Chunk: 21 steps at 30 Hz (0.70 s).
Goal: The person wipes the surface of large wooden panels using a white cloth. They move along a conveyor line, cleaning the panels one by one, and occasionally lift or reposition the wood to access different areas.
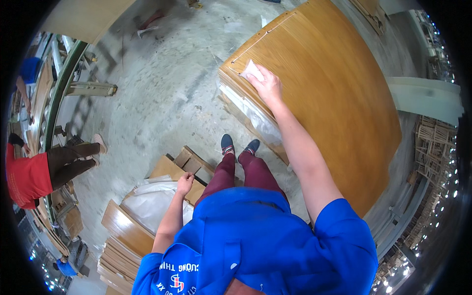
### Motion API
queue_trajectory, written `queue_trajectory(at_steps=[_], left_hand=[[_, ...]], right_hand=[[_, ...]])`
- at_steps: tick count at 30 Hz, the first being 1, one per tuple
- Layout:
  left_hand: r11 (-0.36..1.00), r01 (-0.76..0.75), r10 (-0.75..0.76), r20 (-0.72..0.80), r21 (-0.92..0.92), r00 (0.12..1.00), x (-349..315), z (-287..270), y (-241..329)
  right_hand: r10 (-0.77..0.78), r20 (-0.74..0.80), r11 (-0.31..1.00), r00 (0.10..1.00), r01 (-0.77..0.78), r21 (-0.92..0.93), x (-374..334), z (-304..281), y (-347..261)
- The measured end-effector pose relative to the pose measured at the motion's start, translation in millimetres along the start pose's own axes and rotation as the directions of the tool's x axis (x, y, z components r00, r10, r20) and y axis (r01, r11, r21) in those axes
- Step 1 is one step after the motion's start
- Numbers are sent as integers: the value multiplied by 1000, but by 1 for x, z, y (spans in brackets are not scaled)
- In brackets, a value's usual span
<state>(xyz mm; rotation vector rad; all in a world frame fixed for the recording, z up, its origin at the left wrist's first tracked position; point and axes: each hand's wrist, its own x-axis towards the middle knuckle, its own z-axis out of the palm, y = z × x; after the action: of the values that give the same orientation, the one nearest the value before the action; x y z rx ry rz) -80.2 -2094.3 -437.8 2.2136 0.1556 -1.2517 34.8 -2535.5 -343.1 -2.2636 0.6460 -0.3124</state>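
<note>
My right hand [269,87] is closed around a folded white cloth or pad [252,70], pressed on the near-left corner of a large brown wood-grain panel [334,93]. A thin pale line and small dark holes run along the panel's left edge, just beyond the cloth. My left hand [185,184] hangs low with curled fingers and nothing visible in them. Beneath it are brown boards partly covered by white sheeting [147,199]; I cannot tell whether the hand touches them.
The panel tops a stack with white wrapping [255,115] along its side. At lower left lies a stack of wooden boards [118,246]. A person in a red shirt [29,179] stands at left beside a green-edged rack [64,88]. Wooden racks [435,142] line the right.
</note>
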Motion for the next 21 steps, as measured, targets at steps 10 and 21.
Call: queue_trajectory(at_steps=[10,21], left_hand=[[989,4,-9,30,146,1000,13,-46,6],[962,-186,172,87,198,981,46,-41,47]], right_hand=[[35,-82,999,996,-31,44,-39,-23,18],[59,-232,996,971,-72,-45,-107,-67,54]])
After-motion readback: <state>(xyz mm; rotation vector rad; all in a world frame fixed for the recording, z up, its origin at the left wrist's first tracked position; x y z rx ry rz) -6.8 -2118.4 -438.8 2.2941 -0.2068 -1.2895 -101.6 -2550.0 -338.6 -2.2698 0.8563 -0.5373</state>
